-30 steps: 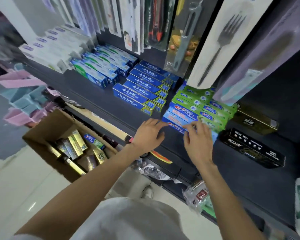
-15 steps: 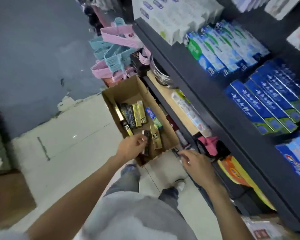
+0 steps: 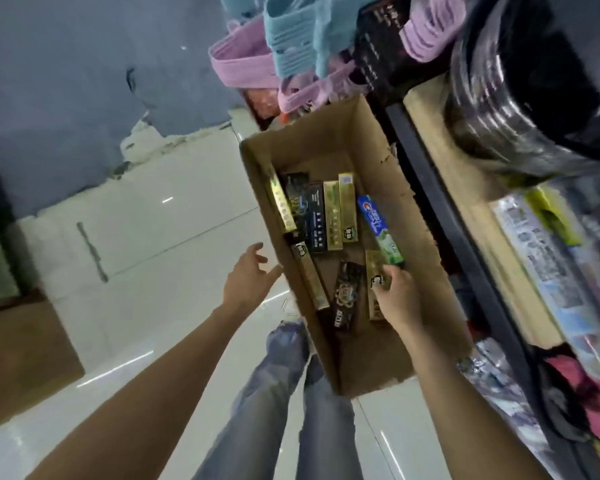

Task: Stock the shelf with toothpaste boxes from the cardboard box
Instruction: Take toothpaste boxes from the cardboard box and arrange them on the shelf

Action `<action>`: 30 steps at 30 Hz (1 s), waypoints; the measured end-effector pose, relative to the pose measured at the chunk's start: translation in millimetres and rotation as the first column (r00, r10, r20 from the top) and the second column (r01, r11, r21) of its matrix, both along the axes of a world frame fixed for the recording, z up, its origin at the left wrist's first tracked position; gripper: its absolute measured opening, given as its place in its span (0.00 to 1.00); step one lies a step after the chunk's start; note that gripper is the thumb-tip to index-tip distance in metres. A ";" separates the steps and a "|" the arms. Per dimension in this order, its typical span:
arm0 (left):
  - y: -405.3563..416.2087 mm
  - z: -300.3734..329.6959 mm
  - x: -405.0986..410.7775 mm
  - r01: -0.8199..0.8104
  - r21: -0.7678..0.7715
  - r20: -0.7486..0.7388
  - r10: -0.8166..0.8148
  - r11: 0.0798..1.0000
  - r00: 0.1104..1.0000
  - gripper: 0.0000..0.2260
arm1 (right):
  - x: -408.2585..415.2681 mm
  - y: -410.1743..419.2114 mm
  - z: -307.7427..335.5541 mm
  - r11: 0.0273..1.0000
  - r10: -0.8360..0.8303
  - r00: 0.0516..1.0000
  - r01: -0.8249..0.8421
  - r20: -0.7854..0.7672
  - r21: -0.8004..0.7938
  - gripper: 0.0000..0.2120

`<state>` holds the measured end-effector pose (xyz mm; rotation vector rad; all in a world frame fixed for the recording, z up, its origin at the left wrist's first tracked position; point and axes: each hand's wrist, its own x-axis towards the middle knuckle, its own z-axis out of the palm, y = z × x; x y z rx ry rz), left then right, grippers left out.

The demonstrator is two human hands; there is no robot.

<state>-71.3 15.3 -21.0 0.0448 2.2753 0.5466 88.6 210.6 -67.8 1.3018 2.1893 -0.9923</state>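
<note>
Cardboard box [image 3: 368,140], right hand [image 3: 397,299] hiding gold box [image 3: 374,268]

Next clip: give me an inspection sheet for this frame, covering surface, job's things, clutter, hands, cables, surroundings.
Surface: pale tiled floor, glossy.
Job's things: open cardboard box on the floor by the shelf; gold, black and one blue-green toothpaste box lie loose inside.
Clutter: pink and blue baskets beyond the box.
Hands: left hand open, outside the box's left wall; right hand inside, fingers on a gold box.
Cables: nothing seen.
Surroundings: grey wall, packaged goods on lower shelves.
</note>
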 end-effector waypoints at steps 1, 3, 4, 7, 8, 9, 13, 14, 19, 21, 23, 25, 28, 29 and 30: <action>5.8 -16.9 -2.9 -0.036 0.015 -0.007 0.036 0.999 0.999 0.30 | -6.1 5.4 -25.4 0.999 -0.042 0.999 0.042 0.035 0.002 0.19; 15.6 -44.4 -4.5 -0.100 0.055 -0.023 0.101 0.993 0.995 0.28 | -12.0 13.6 -69.7 0.997 -0.075 0.991 0.071 0.110 0.042 0.23; 18.8 -54.9 -4.1 -0.121 0.072 -0.035 0.124 0.990 0.992 0.26 | -12.4 16.7 -87.6 0.996 -0.047 0.988 0.035 0.148 0.080 0.25; 20.7 -74.4 -0.1 -0.182 0.110 -0.088 0.192 0.977 0.978 0.22 | -12.1 21.9 -126.4 0.977 0.077 0.969 -0.120 0.236 0.176 0.29; 19.7 -77.7 2.0 -0.195 0.123 -0.103 0.208 0.973 0.973 0.21 | -12.7 22.2 -136.7 0.975 0.083 0.967 -0.129 0.241 0.182 0.30; 18.9 -80.4 3.3 -0.204 0.137 -0.116 0.221 0.969 0.968 0.20 | -13.9 21.7 -145.5 0.976 0.067 0.968 -0.114 0.242 0.187 0.31; 20.2 -84.6 3.2 -0.235 0.171 -0.112 0.256 0.957 0.960 0.16 | -29.6 24.5 -162.6 0.978 -0.020 0.953 -0.045 0.303 0.204 0.35; 20.0 -85.6 2.4 -0.239 0.173 -0.112 0.260 0.956 0.959 0.16 | -33.4 24.1 -165.3 0.974 0.011 0.942 -0.086 0.337 0.210 0.34; 18.7 -84.8 -0.1 -0.238 0.155 -0.077 0.252 0.959 0.965 0.17 | -48.3 13.2 -157.8 0.983 -0.146 0.954 0.109 0.263 0.150 0.25; 24.4 -75.8 1.5 -0.264 0.132 -0.089 0.277 0.955 0.957 0.23 | -49.8 7.6 -138.2 0.967 -0.251 0.951 0.238 0.179 0.089 0.22; 35.8 -57.4 3.7 -0.423 0.206 -0.123 0.452 0.882 0.883 0.30 | -43.8 1.6 -110.8 0.939 -0.342 0.933 0.343 0.110 0.012 0.21; 52.3 -30.3 5.6 -0.547 0.303 -0.055 0.588 0.780 0.807 0.28 | -28.3 -2.9 -77.8 0.868 -0.482 0.875 0.484 0.043 -0.108 0.21; 74.6 6.3 13.0 -0.556 0.321 0.197 0.520 0.767 0.831 0.25 | 3.7 -9.1 -9.9 0.811 -0.560 0.827 0.532 -0.056 -0.244 0.16; 81.0 17.5 15.7 -0.561 0.308 0.309 0.477 0.768 0.823 0.27 | 14.7 -12.7 16.1 0.835 -0.525 0.846 0.492 -0.095 -0.246 0.15; 86.4 29.3 18.9 -0.571 0.284 0.413 0.439 0.770 0.798 0.30 | 24.6 -16.3 43.3 0.867 -0.480 0.866 0.444 -0.140 -0.226 0.16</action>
